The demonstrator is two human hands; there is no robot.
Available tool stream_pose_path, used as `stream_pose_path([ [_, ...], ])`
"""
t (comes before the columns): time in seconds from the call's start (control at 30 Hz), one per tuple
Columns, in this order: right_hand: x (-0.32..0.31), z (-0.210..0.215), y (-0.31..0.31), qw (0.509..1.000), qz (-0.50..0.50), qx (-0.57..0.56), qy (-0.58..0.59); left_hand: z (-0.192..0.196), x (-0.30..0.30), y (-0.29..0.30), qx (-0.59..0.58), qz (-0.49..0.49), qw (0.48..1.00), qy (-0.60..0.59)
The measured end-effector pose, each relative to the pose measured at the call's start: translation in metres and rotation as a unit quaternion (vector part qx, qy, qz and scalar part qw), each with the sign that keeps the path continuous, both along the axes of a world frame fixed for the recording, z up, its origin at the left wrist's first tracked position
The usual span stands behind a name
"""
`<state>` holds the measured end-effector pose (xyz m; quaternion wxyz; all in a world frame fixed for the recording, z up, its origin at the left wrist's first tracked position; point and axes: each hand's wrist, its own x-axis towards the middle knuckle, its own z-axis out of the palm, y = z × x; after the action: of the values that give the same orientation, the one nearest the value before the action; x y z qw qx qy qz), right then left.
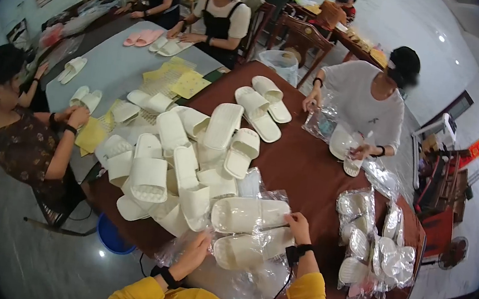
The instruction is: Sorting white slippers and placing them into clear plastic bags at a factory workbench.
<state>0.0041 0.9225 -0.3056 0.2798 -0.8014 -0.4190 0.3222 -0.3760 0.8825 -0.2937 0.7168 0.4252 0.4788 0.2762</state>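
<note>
Two white slippers (249,213) lie side by side in front of me on a stack of clear plastic bags (247,282), on a dark red table (309,170). My right hand (298,227) pinches the right end of the slippers, at the edge of a bag. My left hand (194,253) rests flat on the plastic bags, just left of the nearer slipper (242,250). Both forearms wear yellow sleeves and a dark wrist strap.
A big heap of white slippers (182,154) fills the table's middle and left. Bagged slippers (374,244) are piled at the right. A person across (370,106) bags a slipper. Another person (24,129) sits at the left, with more people at a grey table (112,65) behind.
</note>
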Motion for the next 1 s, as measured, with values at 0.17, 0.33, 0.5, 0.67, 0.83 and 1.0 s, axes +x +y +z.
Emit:
stream_pose_path([
  [0.17,-0.009,0.053,-0.018,0.978,0.002,0.096,0.183,0.049,-0.017,0.006,0.016,0.007,0.99,-0.139],
  [0.33,-0.035,0.144,-0.04,0.96,-0.03,0.168,0.224,0.118,-0.032,0.028,0.085,0.0,0.97,-0.227],
  [0.5,-0.093,0.252,-0.027,0.922,-0.062,0.317,0.212,0.201,-0.092,0.059,0.192,0.068,0.959,-0.196],
  [0.67,-0.235,0.326,0.046,0.914,0.034,0.288,0.284,0.206,-0.167,0.118,0.306,0.394,0.863,-0.077],
  [0.83,-0.29,0.354,0.067,0.829,0.113,0.369,0.405,0.142,-0.185,0.08,0.371,0.394,0.836,0.088],
  [1.0,-0.254,0.36,0.029,0.737,0.146,0.506,-0.423,0.132,-0.128,0.028,0.433,0.191,0.836,0.278],
])
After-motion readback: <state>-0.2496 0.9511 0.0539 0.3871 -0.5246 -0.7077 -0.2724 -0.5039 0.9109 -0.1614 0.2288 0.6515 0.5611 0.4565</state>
